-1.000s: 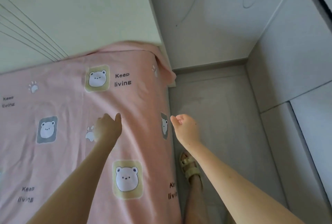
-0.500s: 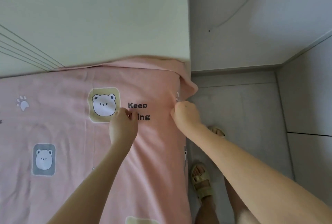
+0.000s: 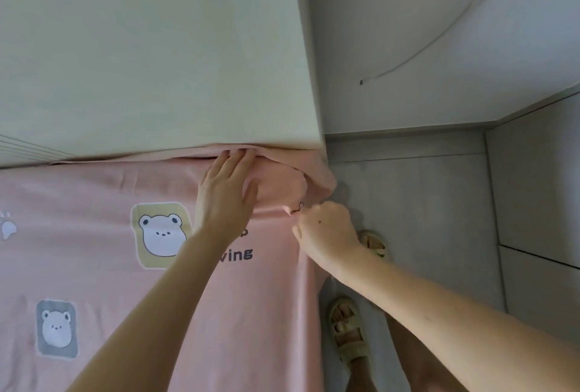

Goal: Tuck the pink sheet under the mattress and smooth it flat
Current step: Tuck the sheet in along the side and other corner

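Pink sheet [image 3: 251, 313]: pressed at the headboard [image 3: 157, 46] edge by the flat, straight-fingered left hand [image 3: 226, 193]; a fold at the bed corner is pinched by the right hand [image 3: 326, 228].

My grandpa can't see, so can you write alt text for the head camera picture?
A person's left hand lies flat on the pink sheet, fingertips at the pale green headboard, while the right hand pinches the sheet's bunched corner.

**Two surfaces, as we are finding them**

We are seeing a pink cotton sheet printed with bears [image 3: 94, 266] covering the bed hidden beneath it and bunching against a pale green board [image 3: 141, 46]. Two beige strapped sandals [image 3: 348, 335] are standing on the grey tiled floor [image 3: 423, 219].
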Available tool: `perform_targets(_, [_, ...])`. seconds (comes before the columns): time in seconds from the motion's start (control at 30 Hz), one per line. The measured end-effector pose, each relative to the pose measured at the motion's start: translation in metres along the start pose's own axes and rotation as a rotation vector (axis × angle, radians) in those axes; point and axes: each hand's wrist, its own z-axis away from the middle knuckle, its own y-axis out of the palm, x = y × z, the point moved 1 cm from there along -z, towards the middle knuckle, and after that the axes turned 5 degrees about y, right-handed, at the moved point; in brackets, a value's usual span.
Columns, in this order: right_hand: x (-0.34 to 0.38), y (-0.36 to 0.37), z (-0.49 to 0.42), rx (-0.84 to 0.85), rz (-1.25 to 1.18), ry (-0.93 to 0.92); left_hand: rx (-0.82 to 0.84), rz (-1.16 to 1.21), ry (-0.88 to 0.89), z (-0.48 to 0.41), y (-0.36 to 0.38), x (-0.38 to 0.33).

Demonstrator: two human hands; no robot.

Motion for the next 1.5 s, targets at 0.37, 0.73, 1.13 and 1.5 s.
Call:
perform_targets(0.37, [0.007, -0.013, -0.051, 0.021, -1.222, 0.440, 0.288, -0.132, -0.100, -0.034, 0.013, 0.002])
perform_targets(0.73, [-0.007, -0.023, -0.091, 0.235, -1.164, 0.568, -0.002, -0.051, 0.000, -0.014, -0.004, 0.019])
perform_targets(1.13, [0.016, -0.035, -0.065, 0.229, -1.580, 0.551, 0.130, 0.204, -0.112, -0.012, -0.040, 0.041])
perform_targets(1.5, [0.062, -0.072, -0.013, 0.197, -1.772, 0.279, 0.389, 0.305, -0.128, -0.025, -0.108, 0.026])
